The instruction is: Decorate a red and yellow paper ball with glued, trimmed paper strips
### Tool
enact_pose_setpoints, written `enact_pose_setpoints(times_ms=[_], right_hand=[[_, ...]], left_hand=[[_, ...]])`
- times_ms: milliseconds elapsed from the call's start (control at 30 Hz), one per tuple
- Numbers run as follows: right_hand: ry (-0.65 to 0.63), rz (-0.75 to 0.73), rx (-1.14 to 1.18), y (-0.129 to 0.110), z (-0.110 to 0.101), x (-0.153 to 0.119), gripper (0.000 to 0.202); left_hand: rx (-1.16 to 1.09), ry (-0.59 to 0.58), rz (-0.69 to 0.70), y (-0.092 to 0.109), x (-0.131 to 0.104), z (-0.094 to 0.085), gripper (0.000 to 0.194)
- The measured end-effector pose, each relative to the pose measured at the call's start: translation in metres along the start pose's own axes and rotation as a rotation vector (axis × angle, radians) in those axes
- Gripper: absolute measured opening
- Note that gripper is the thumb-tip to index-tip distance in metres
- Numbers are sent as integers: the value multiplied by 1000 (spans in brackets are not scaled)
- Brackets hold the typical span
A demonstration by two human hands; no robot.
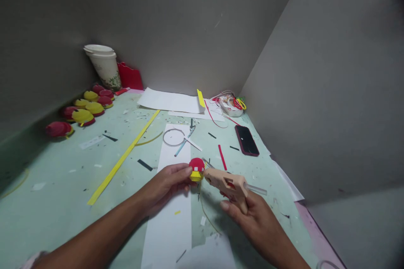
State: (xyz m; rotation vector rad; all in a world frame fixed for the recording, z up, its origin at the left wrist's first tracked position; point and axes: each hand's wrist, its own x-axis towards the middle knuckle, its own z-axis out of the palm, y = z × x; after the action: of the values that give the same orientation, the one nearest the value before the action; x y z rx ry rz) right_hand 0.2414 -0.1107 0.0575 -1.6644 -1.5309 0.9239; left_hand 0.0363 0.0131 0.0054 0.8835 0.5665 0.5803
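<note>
Between the thumb and fingers of my left hand (167, 183) is a small red and yellow paper dome (197, 164), red on top with ridged yellow below and small white squares on its side. My right hand (252, 218) is wrapped round the handle of a beige glue gun (229, 183). A clear glue stick (257, 189) pokes out of its back end. The gun's nozzle end is right beside the dome; whether it touches, I cannot tell. Under my left hand lies a long white paper strip (167, 227).
Several red and yellow domes (83, 116) stand at the left, near a white cup (105, 67). A yellow strip (126, 155), a thin ring (174, 137), white sheets (172, 100) and a phone (247, 140) lie on the green table. Grey walls enclose the back and right.
</note>
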Motion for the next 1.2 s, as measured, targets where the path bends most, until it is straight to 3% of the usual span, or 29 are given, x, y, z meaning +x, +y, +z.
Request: enact_pose_setpoints(times_ms=[1200], right_hand=[[-17,6,18,2,-2,0,26]], left_hand=[[3,21,-3,3,-1,3,28]])
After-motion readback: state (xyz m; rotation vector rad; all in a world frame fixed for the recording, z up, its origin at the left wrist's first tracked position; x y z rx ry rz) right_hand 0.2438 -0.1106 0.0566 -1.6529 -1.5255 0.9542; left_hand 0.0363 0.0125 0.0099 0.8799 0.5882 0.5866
